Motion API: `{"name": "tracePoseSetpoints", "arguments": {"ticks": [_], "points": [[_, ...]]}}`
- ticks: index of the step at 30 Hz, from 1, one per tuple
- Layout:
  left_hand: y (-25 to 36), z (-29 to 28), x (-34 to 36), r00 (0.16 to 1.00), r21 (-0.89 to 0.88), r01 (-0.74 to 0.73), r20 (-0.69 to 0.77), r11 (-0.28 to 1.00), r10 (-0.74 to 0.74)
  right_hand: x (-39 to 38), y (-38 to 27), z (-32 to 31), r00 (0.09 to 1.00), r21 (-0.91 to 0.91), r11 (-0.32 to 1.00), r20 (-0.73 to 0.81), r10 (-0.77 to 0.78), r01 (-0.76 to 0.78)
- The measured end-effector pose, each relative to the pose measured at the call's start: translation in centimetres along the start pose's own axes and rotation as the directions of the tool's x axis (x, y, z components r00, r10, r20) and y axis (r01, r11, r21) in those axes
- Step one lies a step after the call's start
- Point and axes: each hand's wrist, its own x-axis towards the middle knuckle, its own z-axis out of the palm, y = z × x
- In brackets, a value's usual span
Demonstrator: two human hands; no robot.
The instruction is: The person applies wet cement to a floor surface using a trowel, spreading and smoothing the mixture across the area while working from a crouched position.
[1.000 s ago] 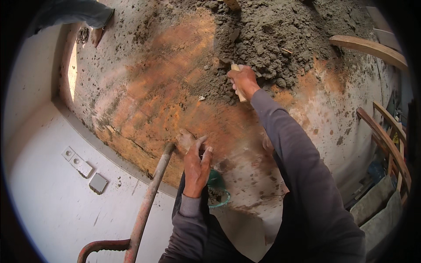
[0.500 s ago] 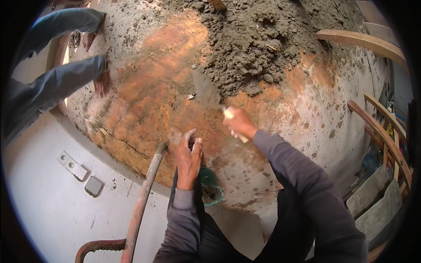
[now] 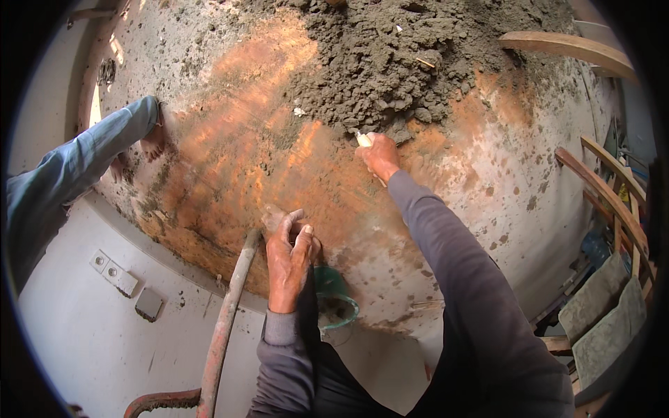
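Observation:
A trowel point(image 3: 364, 139) is gripped by its pale handle in my right hand point(image 3: 381, 157), at the near edge of a heap of grey mortar point(image 3: 390, 76). I cannot make out its blade against the mortar. My left hand point(image 3: 286, 261) hangs in front of my left knee, fingers half curled, with nothing visible in it. Just past its fingertips is a pale shape point(image 3: 274, 217) I cannot identify. Beside that hand stands a green bucket point(image 3: 329, 281), grey residue inside.
A rusty pole point(image 3: 230, 317) slants up at the left, near my left hand. Another person's leg point(image 3: 104, 136) and bare feet stand at the far left. Wooden beams point(image 3: 568, 50) jut in from the right. A wall socket point(image 3: 111, 270) sits on the white wall.
My right hand has moved forward with the trowel, from the orange-brown ground to the mortar's edge. My left hand has barely shifted. The other person's legs have moved.

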Motion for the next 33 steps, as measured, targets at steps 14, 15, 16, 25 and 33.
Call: {"name": "tracePoseSetpoints", "arguments": {"ticks": [14, 15, 16, 25, 33], "points": [[-1.0, -0.2, 0.3, 1.0, -0.045, -0.005, 0.027, 0.999, 0.006, -5.0, -5.3, -12.0, 0.961, 0.813, 0.555, 0.264, -0.081, -0.177], [-0.9, 0.0, 0.4, 1.0, -0.05, -0.005, 0.022, 0.999, 0.007, -5.6, -5.0, -12.1, 0.953, 0.831, 0.521, 0.287, -0.099, -0.197], [-1.0, -0.1, 0.4, 1.0, -0.047, -0.002, 0.008, 0.999, 0.002, -6.4, -5.0, -11.0, 0.933, 0.723, 0.641, 0.359, -0.03, -0.257], [-0.4, 0.0, 0.9, 0.996, 0.052, -0.084, 0.011, 0.995, 0.084, -3.4, -2.2, 5.2, 0.893, -0.395, 0.86, 0.429, -0.139, 0.323], [-0.2, -1.8, 0.5, 0.999, -0.013, 0.054, -0.003, 0.998, -0.054, 1.7, -4.9, -1.4, 0.993, 0.199, 0.977, 0.076, -0.093, 0.076]]}}
